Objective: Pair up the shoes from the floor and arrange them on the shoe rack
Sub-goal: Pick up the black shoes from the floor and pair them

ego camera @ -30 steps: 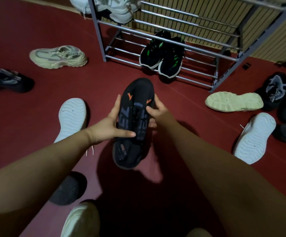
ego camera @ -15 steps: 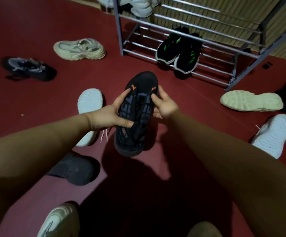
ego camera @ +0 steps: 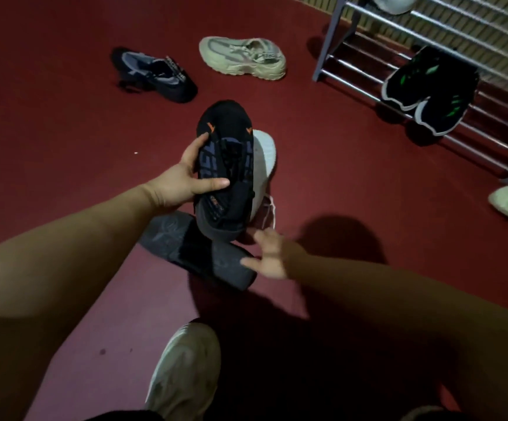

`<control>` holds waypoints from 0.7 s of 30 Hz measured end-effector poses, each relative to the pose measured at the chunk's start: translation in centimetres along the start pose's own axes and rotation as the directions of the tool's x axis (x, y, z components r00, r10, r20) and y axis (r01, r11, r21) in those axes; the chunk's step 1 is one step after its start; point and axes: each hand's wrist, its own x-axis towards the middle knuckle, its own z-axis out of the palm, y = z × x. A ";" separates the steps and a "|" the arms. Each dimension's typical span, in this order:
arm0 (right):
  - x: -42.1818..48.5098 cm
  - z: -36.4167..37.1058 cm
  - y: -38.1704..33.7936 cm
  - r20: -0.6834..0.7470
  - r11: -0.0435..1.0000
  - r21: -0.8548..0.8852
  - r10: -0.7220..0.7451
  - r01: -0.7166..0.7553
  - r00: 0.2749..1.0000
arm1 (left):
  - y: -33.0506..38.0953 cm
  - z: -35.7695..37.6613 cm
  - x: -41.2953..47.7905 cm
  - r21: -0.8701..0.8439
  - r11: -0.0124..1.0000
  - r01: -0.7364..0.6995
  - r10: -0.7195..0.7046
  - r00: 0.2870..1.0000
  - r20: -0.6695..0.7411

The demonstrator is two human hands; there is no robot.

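Shoe rack well beyond the right hand, black-green pair on its bottom rails. Left hand grips black orange-marked shoe off the floor. Dark shoe lies sole-up just below it, between the hands. Right hand fingers spread, holding nothing, at its end; contact unclear.

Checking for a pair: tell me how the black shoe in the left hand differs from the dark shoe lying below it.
The held shoe is raised, gripped by the left hand; the floor shoe lies on the floor. The held shoe shows its upper, orange marks; the floor shoe shows its grey sole. Both are dark.
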 end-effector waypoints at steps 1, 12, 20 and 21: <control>-0.1 0.9 -2.0 0.026 0.996 -0.078 -0.036 0.038 0.999 | -0.5 -0.7 -0.1 -0.005 1.000 0.000 0.000 1.000 -0.014; 2.1 4.5 -7.7 -0.076 0.899 -0.439 -0.021 -0.015 0.997 | -1.8 -3.8 -0.3 0.078 0.995 -0.058 0.058 0.998 0.012; 1.0 -5.4 -3.5 0.178 0.820 0.567 -0.026 -0.081 0.984 | 4.0 -5.5 1.2 0.036 0.967 -0.252 0.255 0.964 -0.082; 0.2 -6.9 -2.5 0.216 0.759 0.640 -0.025 -0.122 0.976 | 4.8 -5.4 1.2 0.030 0.962 -0.270 0.272 0.957 -0.097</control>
